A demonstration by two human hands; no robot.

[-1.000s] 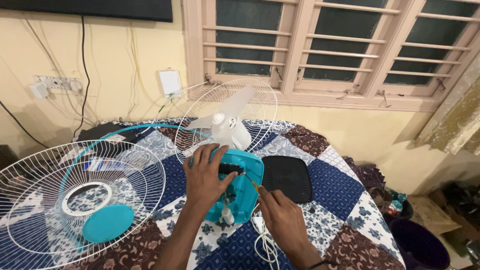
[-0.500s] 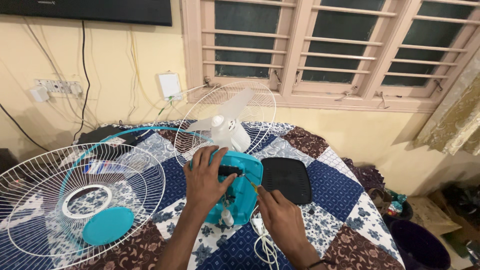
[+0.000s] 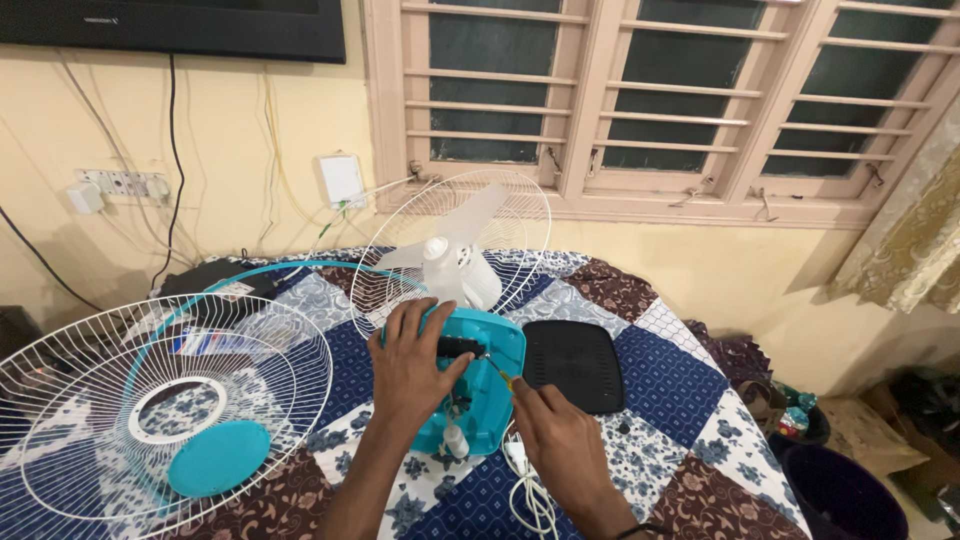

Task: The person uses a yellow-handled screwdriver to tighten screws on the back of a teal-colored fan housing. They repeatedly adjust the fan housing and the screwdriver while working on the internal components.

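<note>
On the quilted table (image 3: 690, 400), the left hand (image 3: 415, 365) presses flat on the teal fan base (image 3: 490, 390) while the right hand (image 3: 560, 440), pinched around a small screwdriver (image 3: 503, 377), should keep its tip square.

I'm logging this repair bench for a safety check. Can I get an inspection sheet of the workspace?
Surface: patchwork quilt over a table or bed.
Job's things: teal fan base lying open, white blades and rear guard behind it.
Clutter: loose front guard at left, black panel right of the base.
Grips: left hand rests on the base; right hand holds a thin tool with its tip at the base.
Cables: white cord coiled by the right wrist; black wire down the wall.
Surroundings: barred window, switchboard, dark bucket on the floor.
</note>
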